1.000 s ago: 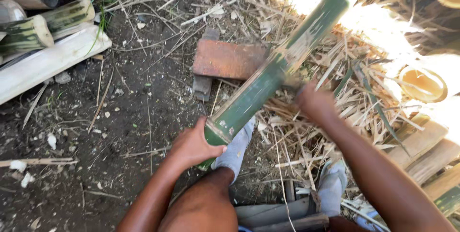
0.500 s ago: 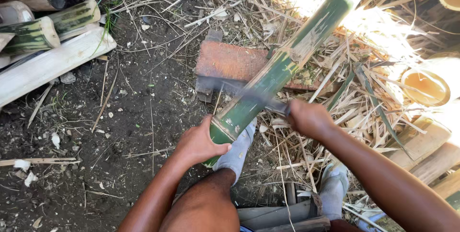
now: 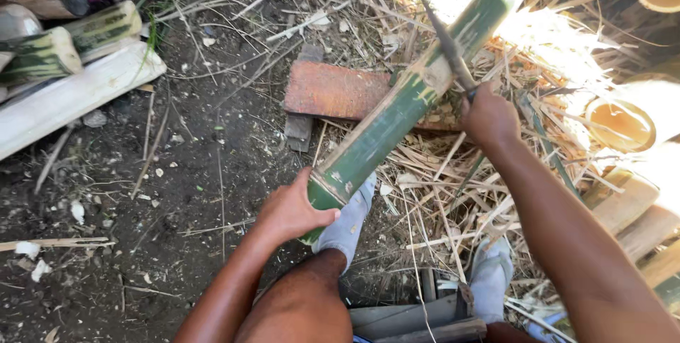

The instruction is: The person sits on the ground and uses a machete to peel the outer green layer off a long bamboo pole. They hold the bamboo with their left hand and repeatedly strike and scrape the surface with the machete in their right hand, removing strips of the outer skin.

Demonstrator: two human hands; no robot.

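Dark soil strewn with dry straw [image 3: 453,194] lies underfoot. The left hand [image 3: 292,210] has its fingers wrapped around the near end of a green bamboo pole [image 3: 397,113], which slants over a reddish brick [image 3: 333,90]. The right hand [image 3: 489,117] grips a blade [image 3: 445,38] raised above the pole.

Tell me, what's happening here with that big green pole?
A person sits on the ground working a thick green bamboo pole. The left hand grips its cut near end, while the right hand holds a long dark blade raised against the pole farther up. The pole lies tilted over a reddish brick, amid dry shavings.
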